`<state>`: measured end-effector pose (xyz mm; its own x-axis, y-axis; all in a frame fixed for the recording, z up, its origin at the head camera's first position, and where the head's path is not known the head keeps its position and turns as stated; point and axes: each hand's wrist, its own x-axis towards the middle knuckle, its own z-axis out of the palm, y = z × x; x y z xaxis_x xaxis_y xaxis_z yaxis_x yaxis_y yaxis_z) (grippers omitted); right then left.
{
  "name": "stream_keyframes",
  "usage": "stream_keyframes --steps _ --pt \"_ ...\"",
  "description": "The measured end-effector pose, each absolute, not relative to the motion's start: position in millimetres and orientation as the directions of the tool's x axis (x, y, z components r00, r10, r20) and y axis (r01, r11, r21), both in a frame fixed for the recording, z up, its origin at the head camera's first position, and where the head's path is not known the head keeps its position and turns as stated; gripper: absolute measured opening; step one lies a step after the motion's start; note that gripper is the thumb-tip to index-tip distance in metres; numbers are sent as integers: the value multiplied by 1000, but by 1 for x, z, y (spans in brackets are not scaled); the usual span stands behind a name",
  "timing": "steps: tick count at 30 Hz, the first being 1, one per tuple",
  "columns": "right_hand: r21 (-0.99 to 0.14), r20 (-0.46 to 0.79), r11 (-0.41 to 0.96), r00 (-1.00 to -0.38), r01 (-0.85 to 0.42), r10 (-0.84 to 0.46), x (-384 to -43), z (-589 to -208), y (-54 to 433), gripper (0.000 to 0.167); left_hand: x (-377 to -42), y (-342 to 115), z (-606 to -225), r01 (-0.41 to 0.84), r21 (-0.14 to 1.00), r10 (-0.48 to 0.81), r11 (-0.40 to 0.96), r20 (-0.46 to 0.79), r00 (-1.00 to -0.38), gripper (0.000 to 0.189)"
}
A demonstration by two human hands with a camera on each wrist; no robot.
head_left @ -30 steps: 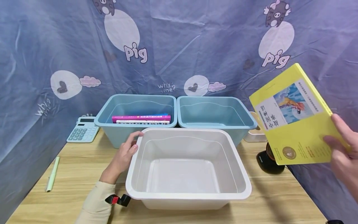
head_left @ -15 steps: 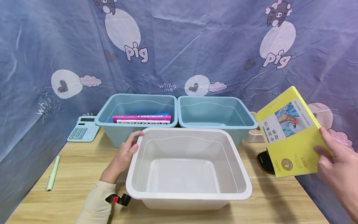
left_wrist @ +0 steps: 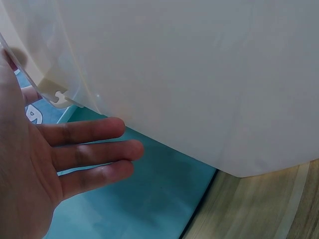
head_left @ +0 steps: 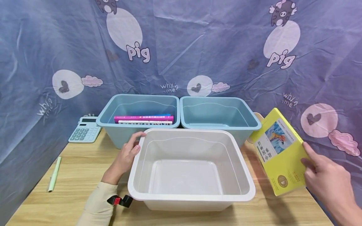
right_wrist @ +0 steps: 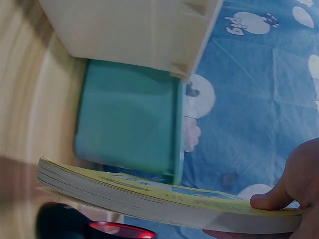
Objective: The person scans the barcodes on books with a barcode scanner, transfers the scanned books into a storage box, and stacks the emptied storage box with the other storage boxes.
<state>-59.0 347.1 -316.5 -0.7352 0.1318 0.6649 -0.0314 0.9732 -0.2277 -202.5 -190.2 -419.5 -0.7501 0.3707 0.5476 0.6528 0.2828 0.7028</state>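
Observation:
My right hand (head_left: 329, 175) pinches a yellow paperback book (head_left: 282, 157) by its edge, thumb on the cover. The book tilts over the right side of the table; its page edges (right_wrist: 124, 199) show in the right wrist view. My left hand (head_left: 125, 157) grips the rim at the back left corner of a white plastic bin (head_left: 188, 197). In the left wrist view, several of its fingers (left_wrist: 99, 154) extend below that rim. Nothing lies inside the white bin. Behind stand two blue bins; the left blue bin (head_left: 117, 136) holds books (head_left: 144, 119).
The right blue bin (head_left: 220, 113) holds nothing visible. A calculator (head_left: 85, 130) and a light green pen (head_left: 54, 174) lie at the left. A black round object (right_wrist: 65, 221) sits beneath the book, largely hidden. Printed fabric (head_left: 169, 47) hangs behind.
The yellow book has come down and slightly left in my right hand, closer to the table, now covering the black object in the head view. My left hand stays on the rim.

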Motion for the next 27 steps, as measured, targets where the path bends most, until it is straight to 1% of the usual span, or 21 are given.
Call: stream_keyframes --steps 6,14,18,27 --pt "-234 644 972 -755 -40 124 -58 -338 341 51 -203 -191 -420 650 705 369 285 545 -753 37" --pt "-200 609 978 -790 -63 74 -55 -360 340 52 -203 -190 -419 651 704 367 284 548 -752 37" --pt "-197 592 978 -803 -66 65 -54 -365 339 52 -202 -190 -419 647 708 366 284 544 -755 38" --pt "-202 549 979 -831 -28 90 -52 -366 338 53 -202 -191 -419 646 711 369 276 542 -755 38"
